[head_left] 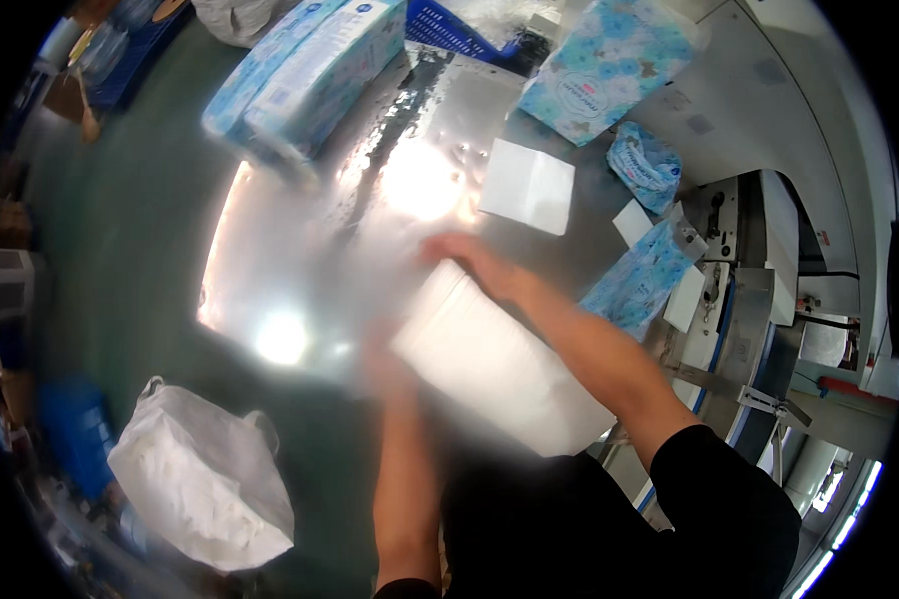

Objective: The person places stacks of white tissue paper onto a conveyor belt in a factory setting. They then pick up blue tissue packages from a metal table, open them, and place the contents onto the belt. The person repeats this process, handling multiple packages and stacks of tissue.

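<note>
A thick stack of white tissues (pixel 499 364) is held tilted in front of my body, its far end toward the metal table (pixel 300 225). My right hand (pixel 474 265) wraps over the far right end of the stack, fingers bent toward the left. Against its left edge is my left hand (pixel 382 354), closed on the side but smeared by motion, so single fingers do not show. A folded white sheet (pixel 529 187) lies on the table just beyond my right hand. To the right, a crumpled blue patterned wrapper (pixel 641 280) lies with white pieces beside it.
Blue patterned tissue packs (pixel 320 75) stand at the far left of the table, and another pack (pixel 604 70) at the far right. A blue basket (pixel 454 32) sits between them. A white bag (pixel 205 474) is at the lower left. Machine rails (pixel 754 344) run along the right.
</note>
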Demonstrator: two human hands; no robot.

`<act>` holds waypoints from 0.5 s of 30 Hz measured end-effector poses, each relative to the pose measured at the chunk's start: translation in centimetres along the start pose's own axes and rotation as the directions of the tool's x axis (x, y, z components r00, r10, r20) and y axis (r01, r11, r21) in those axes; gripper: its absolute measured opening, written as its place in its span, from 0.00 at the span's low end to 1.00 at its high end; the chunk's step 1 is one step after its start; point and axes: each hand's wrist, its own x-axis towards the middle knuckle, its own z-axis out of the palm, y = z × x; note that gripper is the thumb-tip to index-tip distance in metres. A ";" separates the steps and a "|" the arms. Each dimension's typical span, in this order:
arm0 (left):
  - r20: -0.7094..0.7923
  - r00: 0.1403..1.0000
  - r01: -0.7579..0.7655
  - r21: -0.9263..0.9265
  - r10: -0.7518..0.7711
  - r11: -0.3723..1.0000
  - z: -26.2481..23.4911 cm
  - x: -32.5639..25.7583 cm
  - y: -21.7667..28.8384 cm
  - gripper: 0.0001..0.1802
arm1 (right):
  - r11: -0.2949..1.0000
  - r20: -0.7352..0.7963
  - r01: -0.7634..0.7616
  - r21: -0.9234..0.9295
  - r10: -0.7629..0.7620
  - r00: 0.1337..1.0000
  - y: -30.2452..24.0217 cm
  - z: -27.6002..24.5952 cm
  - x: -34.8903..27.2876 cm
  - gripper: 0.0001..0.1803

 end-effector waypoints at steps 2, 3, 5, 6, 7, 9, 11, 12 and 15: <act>0.092 0.995 -0.046 0.087 0.038 0.995 -0.4 0.1 1.0 0.23 | 0.979 -0.150 0.142 -0.148 -0.165 0.975 -4.3 -0.9 -3.2 0.21; 0.205 0.974 -0.130 0.144 0.099 0.981 -1.2 0.8 1.0 0.24 | 0.971 -0.188 0.204 -0.123 -0.224 0.956 -5.4 -2.5 -5.5 0.20; 0.361 0.930 -0.213 0.369 0.072 0.905 -2.2 2.8 1.5 0.24 | 0.946 0.043 0.109 0.307 -0.128 0.991 -7.4 -5.5 -12.9 0.22; 0.445 0.895 -0.268 0.465 0.039 0.844 -2.2 3.7 1.9 0.25 | 0.916 0.127 0.057 0.396 -0.116 0.985 -7.5 -6.5 -17.4 0.21; 0.488 0.871 -0.212 0.473 -0.054 0.855 -2.3 4.3 2.4 0.26 | 0.962 0.282 -0.071 0.262 -0.006 0.959 -6.8 -8.6 -22.5 0.22; 0.625 0.768 -0.453 0.684 -0.139 0.572 -0.4 4.6 4.7 0.28 | 0.804 0.400 -0.587 0.093 0.510 0.762 -5.1 -9.8 -32.0 0.22; 0.651 0.702 -0.592 0.759 -0.288 0.272 2.3 4.2 7.7 0.35 | 0.563 0.177 -0.826 -0.026 0.816 0.551 1.8 -8.6 -40.2 0.24; 0.626 0.681 -0.572 0.778 -0.379 0.258 3.6 3.8 9.1 0.40 | 0.462 0.008 -0.886 -0.029 0.887 0.462 5.4 -7.5 -43.0 0.25; 0.582 0.622 -0.582 0.791 -0.523 0.188 5.7 3.8 10.5 0.50 | 0.686 -0.255 -0.637 0.352 0.725 0.640 11.8 -3.8 -43.6 0.26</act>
